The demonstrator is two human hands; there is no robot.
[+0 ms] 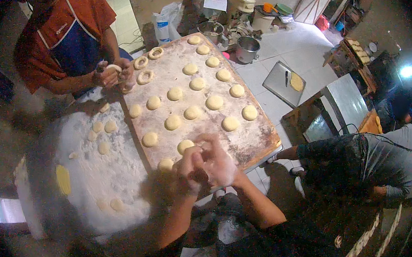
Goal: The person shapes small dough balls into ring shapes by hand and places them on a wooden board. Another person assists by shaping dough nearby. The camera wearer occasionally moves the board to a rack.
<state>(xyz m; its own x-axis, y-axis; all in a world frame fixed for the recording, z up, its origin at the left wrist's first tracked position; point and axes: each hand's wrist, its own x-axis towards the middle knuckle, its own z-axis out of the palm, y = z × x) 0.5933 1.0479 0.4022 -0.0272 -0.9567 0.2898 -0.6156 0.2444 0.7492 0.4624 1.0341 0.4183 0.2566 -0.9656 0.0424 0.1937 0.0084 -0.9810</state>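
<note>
My left hand [190,171] and my right hand [214,162], dusted with flour, are closed together over the near part of a floured wooden board [246,144]. Whatever they hold is hidden by the fingers. A pale, flattened dough round [185,146] lies just beyond them, and another [165,165] is beside my left hand. Several more rounds [192,112] are spread across the board. Ring-shaped dough pieces [145,77] lie at its far left corner.
A co-worker [70,57] holds dough at the far left. A floured surface [70,140] with dough adjoins the board. Another person [385,157] bends over at the right. A metal tray [276,88], metal cabinet [341,102], steel pot [248,46] and containers [262,20] stand beyond.
</note>
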